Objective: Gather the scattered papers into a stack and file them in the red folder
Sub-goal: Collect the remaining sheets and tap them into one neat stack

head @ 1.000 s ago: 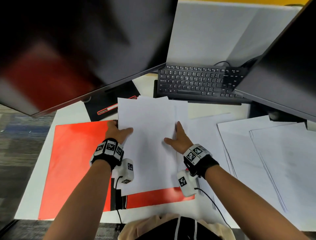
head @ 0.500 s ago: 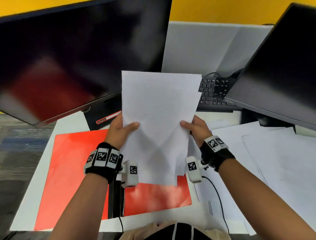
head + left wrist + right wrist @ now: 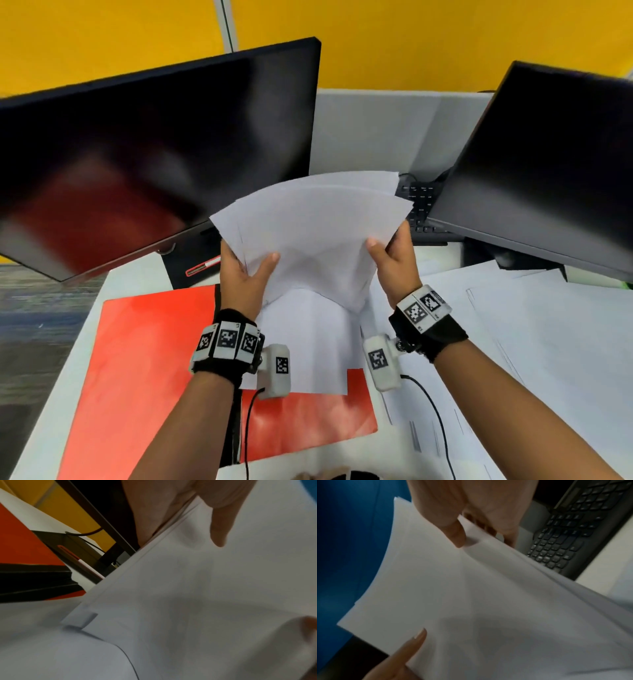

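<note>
Nearest edge of the desk (image 3: pixel 54 394): the red folder (image 3: pixel 144 359) lies flat and open, filling most of the near-left part, with a dark strip down its spine. One white sheet (image 3: pixel 318 346) sits on the folder's right half, its near edge short of the folder's bottom edge.

Just above that, both hands have a bundle of white papers (image 3: pixel 315 233) lifted off the desk, standing more or less upright and fanned out at the top so the sheets don't line up. The left hand (image 3: pixel 245 274) has its grip closed on the bundle's left edge, thumb across the front and fingers behind. The right hand (image 3: pixel 394 260) is clamped the same way on the right edge; the right wrist view shows the thumb (image 3: pixel 453 532) pressed on the front face with the fingers tucked behind the sheets. The paper buckles a bit between the two grips.

To the right, more loose sheets (image 3: pixel 534 329) are spread over the desk's right side, overlapping each other.

Further back, a black monitor stand base (image 3: pixel 191 260) with a red pen (image 3: pixel 203 267) on it sits past the folder's far edge. Behind the bundle there's a black keyboard (image 3: pixel 421 209), mostly hidden, flanked by two dark monitors, left (image 3: pixel 154 154) and right (image 3: pixel 548 171), with a grey partition (image 3: pixel 380 133) and yellow wall (image 3: pixel 376 41) behind.
</note>
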Demonstrator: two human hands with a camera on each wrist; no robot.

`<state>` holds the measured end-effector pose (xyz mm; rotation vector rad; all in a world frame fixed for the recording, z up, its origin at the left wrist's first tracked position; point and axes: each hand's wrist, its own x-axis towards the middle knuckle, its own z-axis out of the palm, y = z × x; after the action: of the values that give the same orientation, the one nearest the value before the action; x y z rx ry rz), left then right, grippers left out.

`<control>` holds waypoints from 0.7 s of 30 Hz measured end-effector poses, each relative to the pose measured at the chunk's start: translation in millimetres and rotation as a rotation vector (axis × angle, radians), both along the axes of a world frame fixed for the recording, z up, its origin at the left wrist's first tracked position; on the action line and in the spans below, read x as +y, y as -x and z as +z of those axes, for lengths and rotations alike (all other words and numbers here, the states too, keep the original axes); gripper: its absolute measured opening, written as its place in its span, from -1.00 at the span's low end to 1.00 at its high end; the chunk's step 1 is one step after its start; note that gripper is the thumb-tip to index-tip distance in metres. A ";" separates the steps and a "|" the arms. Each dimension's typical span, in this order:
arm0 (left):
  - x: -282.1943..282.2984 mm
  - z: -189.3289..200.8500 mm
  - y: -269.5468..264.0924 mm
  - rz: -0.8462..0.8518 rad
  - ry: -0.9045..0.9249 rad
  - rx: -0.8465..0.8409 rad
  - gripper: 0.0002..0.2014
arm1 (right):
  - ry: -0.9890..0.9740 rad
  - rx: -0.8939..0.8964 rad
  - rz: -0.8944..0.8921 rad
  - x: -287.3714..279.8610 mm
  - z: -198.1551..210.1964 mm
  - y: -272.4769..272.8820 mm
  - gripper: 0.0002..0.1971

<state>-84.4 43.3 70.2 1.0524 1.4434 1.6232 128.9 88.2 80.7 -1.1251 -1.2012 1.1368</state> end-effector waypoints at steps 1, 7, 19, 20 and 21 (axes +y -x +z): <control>0.9 -0.7 2.6 -0.006 0.017 -0.018 -0.42 | -0.012 0.006 -0.022 -0.2 4.9 0.8 -0.39; 12.7 3.4 15.8 -0.097 0.040 -0.043 -0.67 | -0.655 -0.589 -0.378 -1.4 76.2 15.0 -0.21; 19.0 2.9 19.0 -0.169 0.023 -0.059 -0.57 | -0.673 -1.493 0.206 -18.6 63.1 89.9 -0.14; 19.2 3.7 17.7 -0.172 0.024 -0.052 -0.57 | -0.704 -1.479 0.211 -20.2 61.3 93.6 -0.13; 19.1 5.0 15.8 -0.178 0.022 -0.047 -0.58 | -0.728 -1.472 0.219 -21.3 59.9 96.4 -0.13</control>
<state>-100.2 62.5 75.3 1.0910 1.2961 1.4924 32.5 66.9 140.6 -1.1810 -2.5880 -0.2815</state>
